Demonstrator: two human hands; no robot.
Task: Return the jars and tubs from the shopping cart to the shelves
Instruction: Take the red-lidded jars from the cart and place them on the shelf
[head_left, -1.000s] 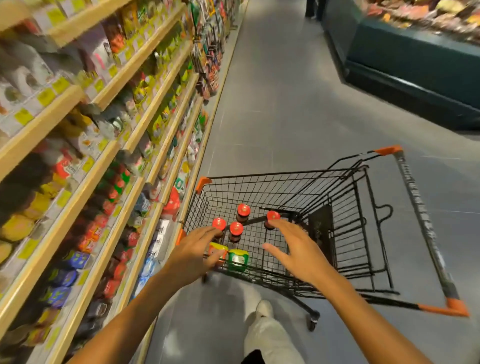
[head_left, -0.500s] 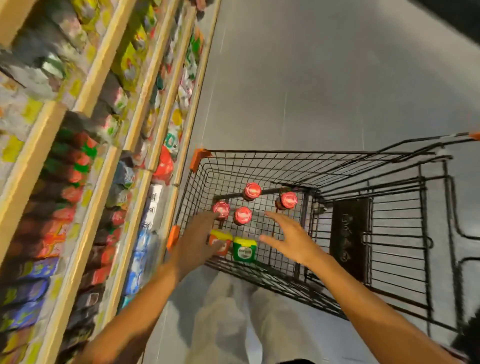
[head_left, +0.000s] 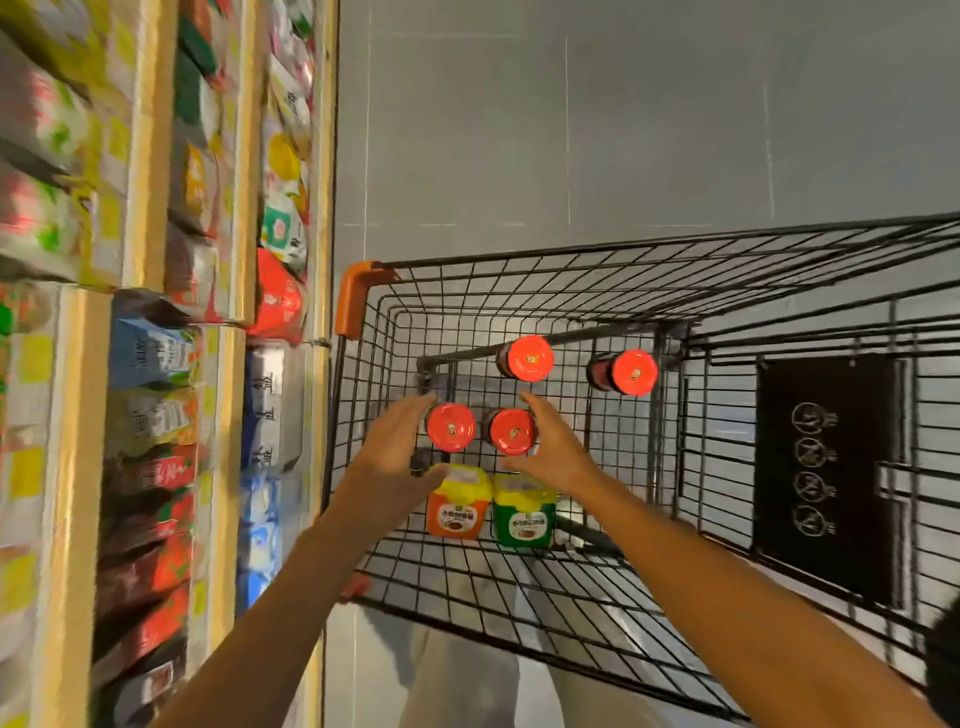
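Note:
A black wire shopping cart (head_left: 571, 260) with orange corners stands beside the shelves. Inside stand several dark jars with red lids: two near ones (head_left: 450, 427) (head_left: 512, 431) and two farther ones (head_left: 530, 358) (head_left: 634, 372). Nearer me sit an orange tub (head_left: 458, 512) and a green tub (head_left: 524, 517), both with yellow lids. My left hand (head_left: 395, 452) reaches into the cart, fingers spread just left of the near-left jar. My right hand (head_left: 553, 449) is spread just right of the near-right jar. Neither hand holds anything.
Wooden-edged shelves (head_left: 322, 182) packed with blurred packets, bags and cartons run down the left side, right against the cart. Grey tiled floor (head_left: 623, 130) lies beyond the cart. The cart's black child-seat flap (head_left: 826, 467) is to the right. My pale trousers (head_left: 467, 675) show below.
My view has tilted down and closer over the cart. Both hands have moved forward into the basket and now flank the two near jars.

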